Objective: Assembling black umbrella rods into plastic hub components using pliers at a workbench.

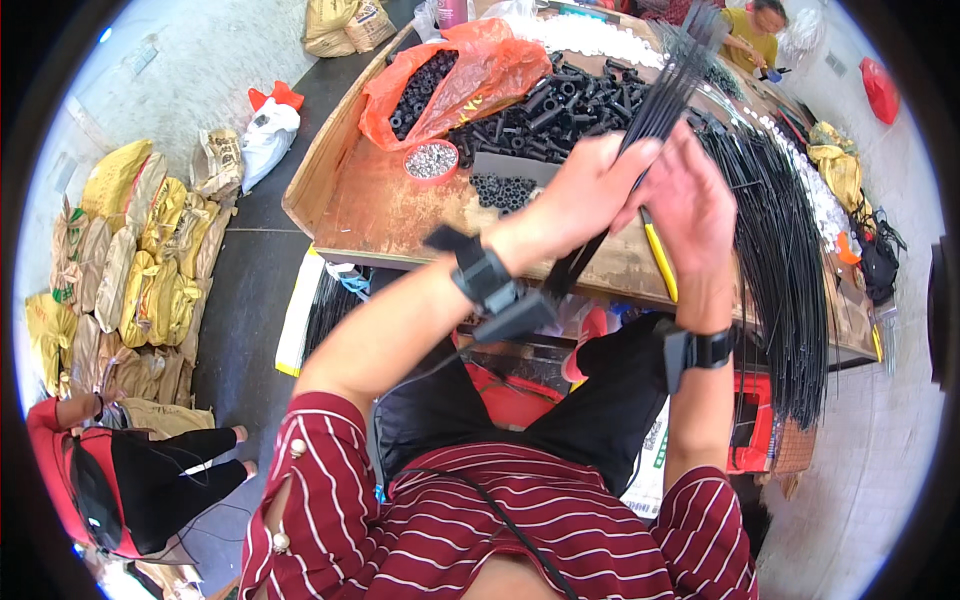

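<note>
My left hand (595,185) is closed around a bundle of thin black rods (668,105), held slanting above the table. The upper end of the bundle is blurred by motion. The lower end comes out below my left wrist. Beside the bundle is my right hand (692,200), somewhat blurred, its fingers stretched out and its palm towards the rods. Whether it touches them I cannot tell. Under the hands, a yellow stick-like tool (661,262) lies near the table edge. Small black ring-like parts (503,190) sit in a grey tray, partly behind my left forearm.
The wooden table (370,205) bears a red bag (475,75) of black parts, loose black tubes (550,110), a dish of metal bits (431,160) and white pieces (600,38). Long black rods (790,270) hang over its right edge. Two other people are nearby, far right and lower left.
</note>
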{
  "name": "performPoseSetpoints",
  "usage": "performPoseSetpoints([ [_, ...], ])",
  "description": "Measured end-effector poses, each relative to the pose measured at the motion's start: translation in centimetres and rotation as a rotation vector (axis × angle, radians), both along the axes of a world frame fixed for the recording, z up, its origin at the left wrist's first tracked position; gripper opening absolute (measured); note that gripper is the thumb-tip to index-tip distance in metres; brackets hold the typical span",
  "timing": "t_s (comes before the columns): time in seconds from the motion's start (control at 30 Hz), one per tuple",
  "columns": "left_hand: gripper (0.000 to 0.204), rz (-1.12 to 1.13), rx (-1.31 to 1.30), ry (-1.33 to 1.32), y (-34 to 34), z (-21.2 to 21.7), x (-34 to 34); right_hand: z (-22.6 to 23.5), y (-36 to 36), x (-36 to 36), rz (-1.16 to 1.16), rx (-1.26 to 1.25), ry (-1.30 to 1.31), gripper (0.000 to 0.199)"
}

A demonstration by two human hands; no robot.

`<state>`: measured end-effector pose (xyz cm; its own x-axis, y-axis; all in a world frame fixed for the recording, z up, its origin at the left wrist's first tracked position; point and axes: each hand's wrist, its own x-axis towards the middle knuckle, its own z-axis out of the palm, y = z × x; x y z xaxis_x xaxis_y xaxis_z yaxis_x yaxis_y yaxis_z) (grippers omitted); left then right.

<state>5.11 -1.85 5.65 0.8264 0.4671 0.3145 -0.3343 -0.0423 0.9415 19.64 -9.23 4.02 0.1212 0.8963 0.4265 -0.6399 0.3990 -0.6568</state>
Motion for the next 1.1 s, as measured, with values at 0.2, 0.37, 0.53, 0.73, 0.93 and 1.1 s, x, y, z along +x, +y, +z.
performPoseSetpoints([
  [0.2, 0.031, 0.103, -0.256, 0.012, -2.9, -9.7, -2.4, -5.2, -2.2, -5.6, -0.317, -0.346, -0.325, 0.036],
  [0.37, 0.027, 0.114, -0.282, 0.06, -3.7, -11.4, -3.7, -5.6, -1.8, -8.5, -0.406, -0.478, -0.348, 0.03],
  [0.53, 0.025, 0.197, 0.041, 0.014, -3.5, -11.1, -4.6, -6.3, -1.5, -9.0, -0.467, -0.45, -0.417, 0.027],
  [0.73, 0.036, -0.132, -0.06, 0.311, 2.1, -6.7, -9.5, -6.5, -1.2, -9.7, -0.508, -0.399, -0.354, 0.024],
  [0.93, 0.05, -0.365, -0.822, -0.038, 4.7, -6.0, -7.1, -6.1, -0.5, -10.4, -0.446, -0.356, -0.361, 0.025],
  [1.1, 0.045, -0.323, -0.719, -0.042, 3.8, -6.7, -6.7, -6.2, -0.3, -10.1, -0.482, -0.399, -0.39, 0.026],
])
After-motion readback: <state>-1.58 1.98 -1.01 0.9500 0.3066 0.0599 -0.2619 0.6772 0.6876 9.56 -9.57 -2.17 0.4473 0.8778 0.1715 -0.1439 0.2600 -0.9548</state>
